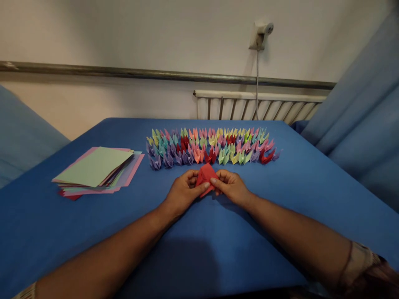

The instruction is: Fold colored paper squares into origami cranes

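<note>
A folded piece of red paper [205, 175] lies between both hands on the blue table [280, 199], near the middle. My left hand [183, 192] pinches its left side with thumb and fingers closed on it. My right hand [231, 187] grips its right side the same way. Just beyond the hands stand several rows of small folded paper cranes [212, 146] in many colours.
A stack of flat coloured paper sheets [98, 170] with a pale green sheet on top lies at the table's left. Blue fabric [361, 112] hangs at the right. A white railing [258, 106] and a wall outlet with cord [260, 35] stand behind the table.
</note>
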### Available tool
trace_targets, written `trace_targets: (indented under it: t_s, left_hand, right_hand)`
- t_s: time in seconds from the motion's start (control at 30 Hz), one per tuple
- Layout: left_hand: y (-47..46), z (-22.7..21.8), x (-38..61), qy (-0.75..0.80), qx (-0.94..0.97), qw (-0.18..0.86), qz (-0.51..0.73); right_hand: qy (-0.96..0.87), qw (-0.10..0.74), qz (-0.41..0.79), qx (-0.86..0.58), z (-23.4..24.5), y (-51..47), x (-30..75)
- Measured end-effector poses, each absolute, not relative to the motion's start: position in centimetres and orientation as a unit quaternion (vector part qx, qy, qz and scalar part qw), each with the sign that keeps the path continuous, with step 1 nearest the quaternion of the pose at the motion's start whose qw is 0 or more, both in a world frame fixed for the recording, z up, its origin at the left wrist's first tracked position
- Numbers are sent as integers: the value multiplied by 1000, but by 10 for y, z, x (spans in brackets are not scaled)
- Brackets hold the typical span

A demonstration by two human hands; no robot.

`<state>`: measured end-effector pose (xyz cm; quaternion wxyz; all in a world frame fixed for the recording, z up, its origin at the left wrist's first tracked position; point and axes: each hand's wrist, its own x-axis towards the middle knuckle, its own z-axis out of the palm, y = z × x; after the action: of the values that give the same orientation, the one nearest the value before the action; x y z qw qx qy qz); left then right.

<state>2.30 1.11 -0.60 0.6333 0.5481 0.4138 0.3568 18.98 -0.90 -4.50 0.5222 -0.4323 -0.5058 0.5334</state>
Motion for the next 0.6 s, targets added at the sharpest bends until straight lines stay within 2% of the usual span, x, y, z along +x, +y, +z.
trace_targets:
  t_s: [0.3,0.6]
  left_hand:
    - [18,-7,17,422,445,711,345]
    - [15,-11,19,445,568,615,318]
  right_hand:
    - [-510,527,532,-424,-43,-10,190]
    - [-523,512,517,-443,-41,-13,193]
